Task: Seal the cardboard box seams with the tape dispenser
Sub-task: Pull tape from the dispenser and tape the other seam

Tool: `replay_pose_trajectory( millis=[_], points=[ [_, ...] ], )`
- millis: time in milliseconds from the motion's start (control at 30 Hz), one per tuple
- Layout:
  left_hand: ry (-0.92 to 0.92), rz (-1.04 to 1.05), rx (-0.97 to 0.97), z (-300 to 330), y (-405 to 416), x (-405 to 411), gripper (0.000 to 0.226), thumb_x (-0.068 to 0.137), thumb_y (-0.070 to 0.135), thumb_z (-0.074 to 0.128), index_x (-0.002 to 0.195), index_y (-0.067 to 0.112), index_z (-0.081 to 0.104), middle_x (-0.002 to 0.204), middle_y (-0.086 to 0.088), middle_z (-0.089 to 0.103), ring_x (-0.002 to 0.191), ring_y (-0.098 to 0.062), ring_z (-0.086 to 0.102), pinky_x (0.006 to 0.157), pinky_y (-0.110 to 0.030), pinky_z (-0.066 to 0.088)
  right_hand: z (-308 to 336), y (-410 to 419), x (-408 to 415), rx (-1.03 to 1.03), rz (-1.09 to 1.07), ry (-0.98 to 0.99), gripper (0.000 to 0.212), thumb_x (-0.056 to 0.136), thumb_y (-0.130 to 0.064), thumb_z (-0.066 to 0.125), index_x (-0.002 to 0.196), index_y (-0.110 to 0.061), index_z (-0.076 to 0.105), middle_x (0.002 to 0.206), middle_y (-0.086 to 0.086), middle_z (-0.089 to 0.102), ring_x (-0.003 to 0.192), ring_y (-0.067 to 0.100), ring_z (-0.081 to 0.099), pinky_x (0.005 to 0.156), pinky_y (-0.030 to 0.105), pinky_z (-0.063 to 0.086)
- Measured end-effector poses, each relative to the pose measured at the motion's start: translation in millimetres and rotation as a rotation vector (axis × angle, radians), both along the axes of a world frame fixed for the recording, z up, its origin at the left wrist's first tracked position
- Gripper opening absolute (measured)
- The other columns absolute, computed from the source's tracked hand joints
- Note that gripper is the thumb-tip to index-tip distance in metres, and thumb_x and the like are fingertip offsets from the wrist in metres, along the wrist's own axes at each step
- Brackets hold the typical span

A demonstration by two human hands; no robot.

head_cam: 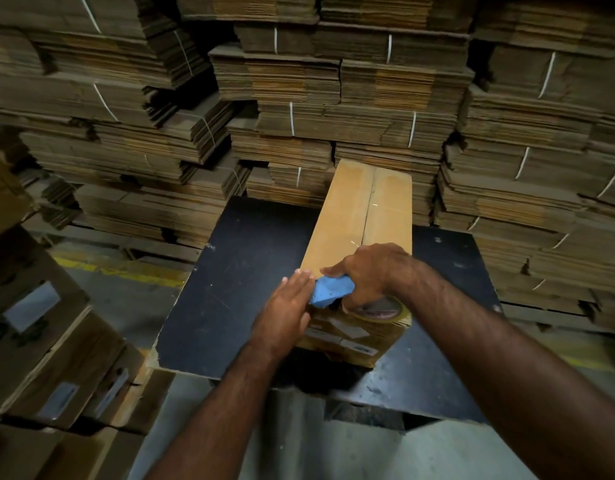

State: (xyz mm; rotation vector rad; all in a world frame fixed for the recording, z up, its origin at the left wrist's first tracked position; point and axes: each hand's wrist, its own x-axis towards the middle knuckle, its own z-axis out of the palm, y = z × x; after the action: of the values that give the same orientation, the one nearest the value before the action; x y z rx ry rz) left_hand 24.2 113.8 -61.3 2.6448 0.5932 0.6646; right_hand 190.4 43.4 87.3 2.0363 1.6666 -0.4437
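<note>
On the cardboard box (351, 216), the right hand (370, 270) grips the blue tape dispenser (330, 293); at its 9 o'clock, the left hand (287, 311) presses flat, fingers straight.

Cardboard box (361, 220) lies lengthwise on the dark table (237, 289), running from the near edge to the far edge. Left of the box: a broad bare strip of table top, open from near edge to far edge. Right of the box: a narrower bare strip, partly crossed by the right forearm. Box top beyond the hands is unobstructed along the centre seam up to its far end. Near end of the box is occupied: right hand (372, 271) gripping the blue tape dispenser (330, 292), left hand (287, 306) flat against the near-left corner. Just behind the box's far end, bundled flat cardboard stacks (333, 98) form a wall. Left of the table, stacked cartons (57, 341) flank a floor gap.
</note>
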Motion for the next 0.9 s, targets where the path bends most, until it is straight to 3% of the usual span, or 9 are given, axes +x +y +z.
replay_pose_trajectory(
  millis=[133,267,367,500,633,800,900],
  points=[
    [-0.042,0.026,0.092,-12,4,2,0.06,0.074,-0.006,0.075,0.131,0.0,0.059,0.139,-0.015,0.055,0.13,-0.031,0.051,0.109,-0.049,0.033,3,-6,1,0.035,0.024,0.027,0.08,0.077,-0.06,0.064,0.149,-0.047,0.031,0.129,-0.006,0.06,0.106,0.02,0.055,0.083,0.039,0.05],
    [-0.064,-0.011,0.117,-20,12,2,0.057,0.078,-0.003,0.074,0.132,0.005,0.059,0.142,-0.01,0.054,0.133,-0.025,0.049,0.111,-0.046,0.038,7,-26,11,0.12,0.001,0.091,0.079,0.077,-0.058,0.061,0.149,-0.049,0.029,0.103,-0.008,0.057,0.094,0.017,0.053,0.078,0.036,0.051],
    [-0.015,-0.023,0.116,-19,17,1,0.058,0.079,0.0,0.075,0.134,0.008,0.058,0.143,-0.008,0.053,0.134,-0.022,0.048,0.112,-0.045,0.036,12,-60,28,0.161,-0.037,0.086,0.076,0.078,-0.057,0.062,0.147,-0.052,0.03,0.094,-0.012,0.059,0.088,0.012,0.054,0.069,0.03,0.044],
    [0.042,-0.018,0.157,-12,10,1,0.06,0.077,0.004,0.077,0.134,0.007,0.057,0.142,-0.009,0.054,0.132,-0.023,0.05,0.111,-0.047,0.035,15,-92,42,0.168,-0.106,0.053,0.074,0.079,-0.058,0.062,0.145,-0.059,0.028,0.107,-0.017,0.065,0.091,0.007,0.055,0.071,0.029,0.041],
    [0.087,0.023,0.229,-5,4,-1,0.063,0.073,0.01,0.081,0.132,0.003,0.059,0.138,-0.013,0.057,0.129,-0.028,0.054,0.109,-0.048,0.032,6,-72,34,0.108,-0.074,0.003,0.076,0.075,-0.058,0.062,0.145,-0.054,0.032,0.123,-0.012,0.064,0.104,0.015,0.059,0.081,0.035,0.05],
    [0.168,-0.065,0.341,2,-16,12,0.067,0.074,0.026,0.079,0.132,0.001,0.058,0.139,-0.018,0.055,0.129,-0.031,0.053,0.109,-0.048,0.037,8,-66,33,0.063,-0.087,-0.015,0.074,0.075,-0.054,0.065,0.143,-0.055,0.036,0.121,-0.009,0.063,0.103,0.016,0.058,0.086,0.041,0.053],
    [0.169,-0.082,0.335,2,-19,20,0.069,0.068,0.016,0.083,0.131,0.002,0.059,0.138,-0.016,0.056,0.128,-0.031,0.054,0.106,-0.047,0.04,6,-66,31,0.068,-0.084,-0.026,0.074,0.075,-0.056,0.065,0.143,-0.055,0.035,0.123,-0.01,0.063,0.104,0.015,0.058,0.086,0.04,0.053]
  ],
)
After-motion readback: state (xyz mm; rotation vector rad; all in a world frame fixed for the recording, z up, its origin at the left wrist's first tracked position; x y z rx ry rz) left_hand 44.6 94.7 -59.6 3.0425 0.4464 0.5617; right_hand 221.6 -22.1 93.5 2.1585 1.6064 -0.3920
